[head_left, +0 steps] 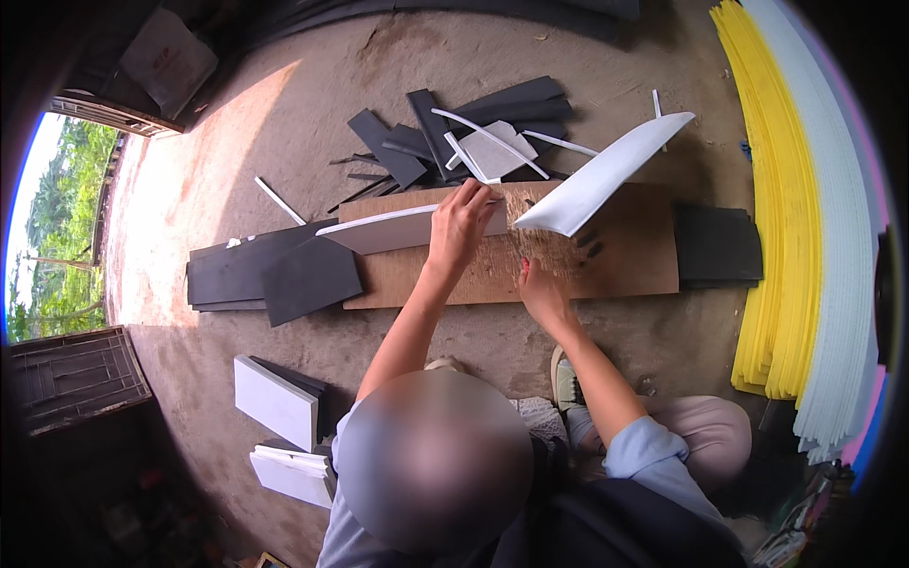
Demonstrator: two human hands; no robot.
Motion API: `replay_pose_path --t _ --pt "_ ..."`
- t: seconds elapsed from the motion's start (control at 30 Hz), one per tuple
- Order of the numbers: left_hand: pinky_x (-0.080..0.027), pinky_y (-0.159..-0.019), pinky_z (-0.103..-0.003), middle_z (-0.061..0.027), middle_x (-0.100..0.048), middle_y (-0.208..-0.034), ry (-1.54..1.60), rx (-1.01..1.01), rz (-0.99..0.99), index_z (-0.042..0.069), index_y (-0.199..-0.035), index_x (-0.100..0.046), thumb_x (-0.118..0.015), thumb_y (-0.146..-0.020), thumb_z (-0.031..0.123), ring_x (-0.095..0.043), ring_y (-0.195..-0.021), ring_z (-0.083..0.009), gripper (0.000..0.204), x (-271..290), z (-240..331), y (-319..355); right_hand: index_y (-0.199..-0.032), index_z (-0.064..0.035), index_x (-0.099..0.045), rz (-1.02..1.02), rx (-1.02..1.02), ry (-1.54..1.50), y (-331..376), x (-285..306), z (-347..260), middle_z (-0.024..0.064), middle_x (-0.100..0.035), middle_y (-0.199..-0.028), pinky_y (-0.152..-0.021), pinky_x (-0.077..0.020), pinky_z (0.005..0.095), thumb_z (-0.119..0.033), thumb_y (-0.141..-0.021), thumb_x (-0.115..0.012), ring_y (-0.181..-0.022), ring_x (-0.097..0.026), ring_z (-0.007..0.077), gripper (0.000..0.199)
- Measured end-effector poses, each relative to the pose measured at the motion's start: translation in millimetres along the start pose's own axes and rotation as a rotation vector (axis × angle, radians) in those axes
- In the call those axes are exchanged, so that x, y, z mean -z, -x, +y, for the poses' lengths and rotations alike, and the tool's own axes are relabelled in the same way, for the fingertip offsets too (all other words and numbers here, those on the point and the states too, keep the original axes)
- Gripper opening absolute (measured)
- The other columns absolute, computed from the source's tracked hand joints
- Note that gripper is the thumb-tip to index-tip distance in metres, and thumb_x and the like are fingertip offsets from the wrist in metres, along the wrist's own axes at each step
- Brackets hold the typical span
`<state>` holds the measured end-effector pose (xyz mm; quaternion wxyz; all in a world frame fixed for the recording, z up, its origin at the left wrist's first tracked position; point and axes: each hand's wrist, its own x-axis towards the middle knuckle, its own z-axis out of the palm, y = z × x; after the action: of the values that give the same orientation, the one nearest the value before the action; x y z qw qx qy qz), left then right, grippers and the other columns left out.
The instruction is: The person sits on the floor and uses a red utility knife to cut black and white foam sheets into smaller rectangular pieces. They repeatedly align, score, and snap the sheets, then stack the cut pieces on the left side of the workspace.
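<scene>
A brown board [625, 275], worn and scratched in its middle, lies across the floor in front of me. My left hand [460, 227] is closed at the end of a white foam sheet [398, 232], which stands tilted on its edge over the board. Close to the board's near edge, my right hand [546, 295] is curled round a small red object [525, 267]; most of it is hidden in the fingers. A second white sheet [615, 175] rises from the middle of the board, bent upward to the right.
Dark grey sheets [312, 279] lie under and beside the board's left end, with more dark sheets [715, 246] at its right. Beyond are dark offcuts [388, 151] and white strips [488, 128]. White blocks [275, 402] stand near left. Yellow sheets [781, 208] are stacked at right.
</scene>
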<state>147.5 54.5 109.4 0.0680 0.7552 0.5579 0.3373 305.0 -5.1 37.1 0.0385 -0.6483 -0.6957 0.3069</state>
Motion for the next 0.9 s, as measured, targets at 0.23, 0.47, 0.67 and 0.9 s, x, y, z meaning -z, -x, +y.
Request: replay_pose_path --t 0.23,0.47,0.67,0.9 --pt "-0.048 -0.062 -0.034 -0.0060 -0.055 -0.082 0.053 -0.006 0.083 0.005 -0.082 -0.059 -0.065 -0.071 0.008 -0.059 -0.072 -0.0254 0.013 39 8 -3 -0.093 0.0014 -0.051 0.110 -0.076 -0.495 49 46 -30 0.0226 -0.059 -0.068 -0.064 -0.0462 0.0474 -0.026 -0.092 -0.039 -0.071 -0.060 0.0401 0.030" --pt "-0.048 -0.063 -0.031 -0.0065 -0.061 -0.077 0.098 0.003 0.462 0.003 -0.078 -0.064 -0.071 -0.069 0.008 -0.061 -0.070 -0.0231 0.012 117 41 -18 -0.089 0.0067 -0.053 0.493 0.394 -0.235 16 164 -82 0.0263 -0.051 -0.093 -0.076 -0.0442 0.0424 -0.028 -0.089 -0.048 -0.087 -0.054 0.0398 0.035" --pt "-0.049 -0.074 -0.030 -0.0081 -0.064 -0.084 0.270 0.089 0.584 0.002 -0.080 -0.066 -0.071 -0.068 0.007 -0.063 -0.080 -0.0198 0.014 147 41 -12 -0.084 0.0025 -0.055 0.188 0.655 -0.235 5 225 -139 0.0233 -0.055 -0.092 -0.081 -0.0430 0.0386 -0.023 -0.074 -0.066 -0.092 -0.054 0.0361 0.029" --pt "-0.014 -0.102 -0.052 -0.0144 -0.040 -0.127 -0.084 0.214 0.355 0.014 -0.122 -0.044 -0.071 -0.070 0.034 -0.022 -0.129 -0.0295 0.062 157 49 -15 -0.080 -0.0006 -0.052 0.445 0.612 -0.413 -16 196 -124 0.0166 -0.059 -0.070 -0.066 -0.0452 0.0369 -0.009 -0.067 -0.069 -0.070 -0.060 0.0311 0.022"
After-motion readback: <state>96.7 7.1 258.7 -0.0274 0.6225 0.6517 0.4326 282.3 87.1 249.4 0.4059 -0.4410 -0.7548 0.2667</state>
